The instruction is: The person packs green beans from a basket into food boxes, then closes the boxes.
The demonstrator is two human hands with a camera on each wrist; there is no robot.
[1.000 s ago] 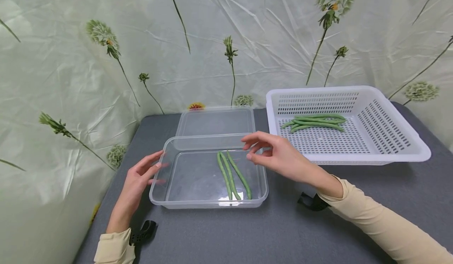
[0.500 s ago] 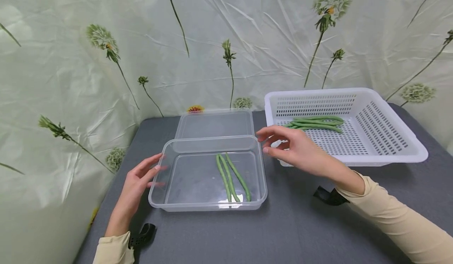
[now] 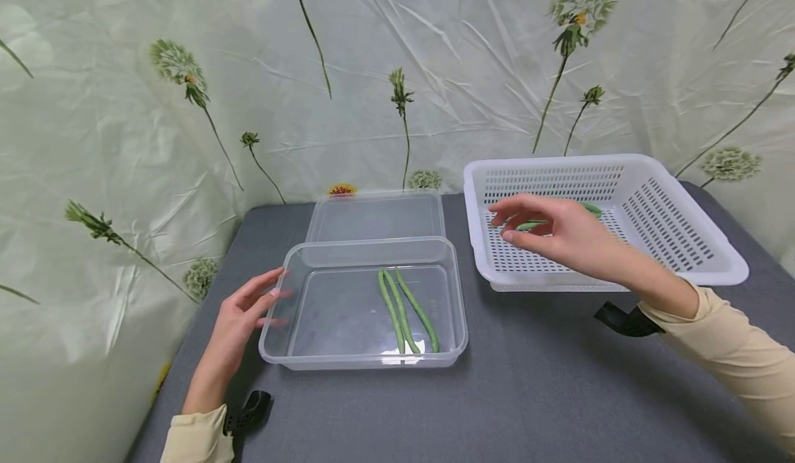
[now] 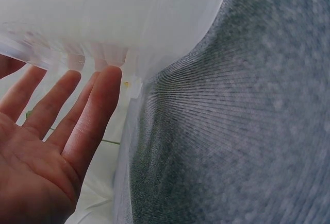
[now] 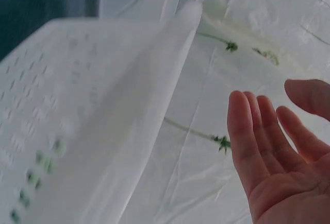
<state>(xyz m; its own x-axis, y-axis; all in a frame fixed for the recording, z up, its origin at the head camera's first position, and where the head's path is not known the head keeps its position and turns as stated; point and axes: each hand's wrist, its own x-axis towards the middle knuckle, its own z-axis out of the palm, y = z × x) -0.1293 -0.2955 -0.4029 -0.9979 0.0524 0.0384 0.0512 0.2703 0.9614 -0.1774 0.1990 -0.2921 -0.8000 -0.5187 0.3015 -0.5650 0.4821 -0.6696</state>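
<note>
Three green beans (image 3: 404, 311) lie side by side in the right half of a clear plastic container (image 3: 323, 363). At the container's left wall, my left hand (image 3: 232, 325) rests its straight fingers against the side, as the left wrist view also shows with the hand (image 4: 56, 126). My right hand (image 3: 565, 232) hovers over the white perforated basket (image 3: 689, 270) with relaxed fingers and nothing in them. Behind that hand, more green beans (image 3: 591, 209) in the basket are mostly hidden. In the right wrist view the hand (image 5: 278, 157) is empty beside the basket's wall (image 5: 103, 131).
A clear flat lid (image 3: 379, 214) lies behind the container, against the flower-patterned sheet (image 3: 348, 139). The grey cloth-covered table (image 3: 435, 415) extends in front of the container and basket.
My right hand has moved right, from above the container's right edge to over the basket, now covering most of the beans there. The left hand stays at the container's side.
</note>
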